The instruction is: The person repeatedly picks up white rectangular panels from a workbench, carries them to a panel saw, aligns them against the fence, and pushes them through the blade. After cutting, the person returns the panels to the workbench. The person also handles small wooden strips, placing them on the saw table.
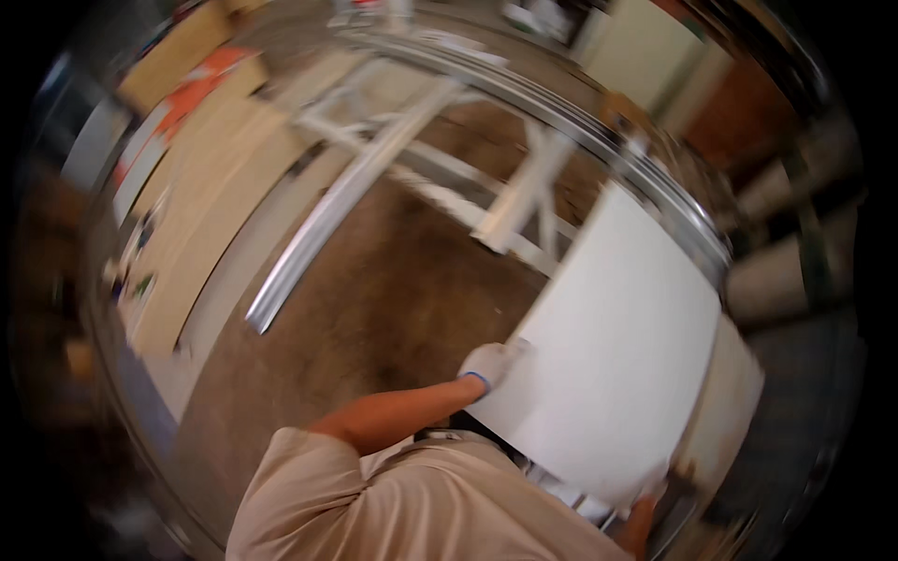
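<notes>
My left hand (491, 367), in a pale glove with a blue cuff, grips the left edge of a large white panel (608, 327). At the lower right corner of that panel is my right hand (647, 491), gloved and blurred; its fingers are not clear. The panel lies flat at the right, its far end against a long metal rail (561, 117). A tan board (734, 393) shows beside and beneath its right edge.
A white frame (440, 192) with a silver bar (318, 229) extends ahead over a brown floor (355, 374). Light wooden boards (196, 187) lie along the left, with an orange sheet (187, 89) among them. Pale panels (636, 51) stand at the back right.
</notes>
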Tool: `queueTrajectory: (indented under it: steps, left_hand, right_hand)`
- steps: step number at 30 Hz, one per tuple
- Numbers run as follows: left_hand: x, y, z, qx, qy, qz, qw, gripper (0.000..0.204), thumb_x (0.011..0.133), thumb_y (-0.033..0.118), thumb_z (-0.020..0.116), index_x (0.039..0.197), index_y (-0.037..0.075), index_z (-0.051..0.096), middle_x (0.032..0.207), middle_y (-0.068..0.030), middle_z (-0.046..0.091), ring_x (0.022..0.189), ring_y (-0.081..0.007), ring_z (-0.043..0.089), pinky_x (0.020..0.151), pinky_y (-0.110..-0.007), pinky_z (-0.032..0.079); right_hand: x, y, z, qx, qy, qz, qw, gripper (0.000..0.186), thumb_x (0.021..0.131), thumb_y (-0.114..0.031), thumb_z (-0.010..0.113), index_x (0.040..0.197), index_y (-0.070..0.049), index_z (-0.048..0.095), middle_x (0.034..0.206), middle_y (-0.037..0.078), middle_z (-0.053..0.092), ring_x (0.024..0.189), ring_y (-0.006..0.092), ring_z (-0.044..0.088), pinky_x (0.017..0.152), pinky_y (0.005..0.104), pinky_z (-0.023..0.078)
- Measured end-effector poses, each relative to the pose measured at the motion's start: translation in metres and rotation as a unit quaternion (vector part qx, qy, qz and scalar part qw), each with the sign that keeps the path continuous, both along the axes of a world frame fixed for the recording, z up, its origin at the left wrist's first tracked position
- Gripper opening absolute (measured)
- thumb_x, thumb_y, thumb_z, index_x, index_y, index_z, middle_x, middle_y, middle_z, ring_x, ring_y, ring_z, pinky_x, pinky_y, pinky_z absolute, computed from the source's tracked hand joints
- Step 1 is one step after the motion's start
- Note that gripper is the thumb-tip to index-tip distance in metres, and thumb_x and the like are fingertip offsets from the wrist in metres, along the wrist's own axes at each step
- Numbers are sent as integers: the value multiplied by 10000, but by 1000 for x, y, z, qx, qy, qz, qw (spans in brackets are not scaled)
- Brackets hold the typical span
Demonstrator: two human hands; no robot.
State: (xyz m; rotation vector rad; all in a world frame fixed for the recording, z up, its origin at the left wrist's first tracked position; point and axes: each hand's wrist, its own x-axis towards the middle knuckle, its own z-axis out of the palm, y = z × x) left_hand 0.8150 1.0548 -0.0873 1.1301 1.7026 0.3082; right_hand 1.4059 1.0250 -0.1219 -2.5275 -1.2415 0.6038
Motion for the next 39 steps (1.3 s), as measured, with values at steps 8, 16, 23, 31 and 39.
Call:
queueTrajectory:
  steps: [8,16,23,31,39]
  left_hand:
    - [-180,-214,14,17,-66,65,996,903,1140,710,293,1134,-45,788,1164,-291,789,1167,-462,735,1064,-540,534]
    - [-394,-395,43,163,-68,215,961,836,1166,637,279,1081,-40,762,1109,-313,765,1098,-511,704,1031,-560,516]
    - [-598,-500,32,267,55,350,896,585,1193,440,329,1144,-23,682,1053,-299,756,1067,-510,712,945,-592,545]
    - [-847,-728,15,140,244,533,798,451,1148,353,432,1362,21,648,1009,-306,777,1073,-506,737,882,-624,583]
    - [-922,-1018,-23,112,25,907,406,1027,1084,769,490,1237,-219,725,1161,-305,799,1090,-361,743,984,-459,563]
  right_hand:
    - [-206,-152,27,57,-19,-47,997,931,1112,-726,428,1543,84,588,1577,269,622,1392,400,613,1171,477,472]
    - [-395,-230,65,108,5,-19,994,932,1118,-724,444,1505,104,622,1534,271,660,1324,398,654,1124,473,502]
    - [-648,-204,90,195,124,98,968,934,1122,-722,458,1473,122,653,1496,272,693,1264,396,690,1082,470,529]
    - [-1142,-204,112,73,109,385,914,949,1125,-692,433,1204,214,706,1158,413,757,1162,441,752,1046,519,527]
    - [-1573,-403,16,19,-7,726,687,862,1135,-684,323,1045,8,829,1094,313,780,1134,523,736,1024,580,556]
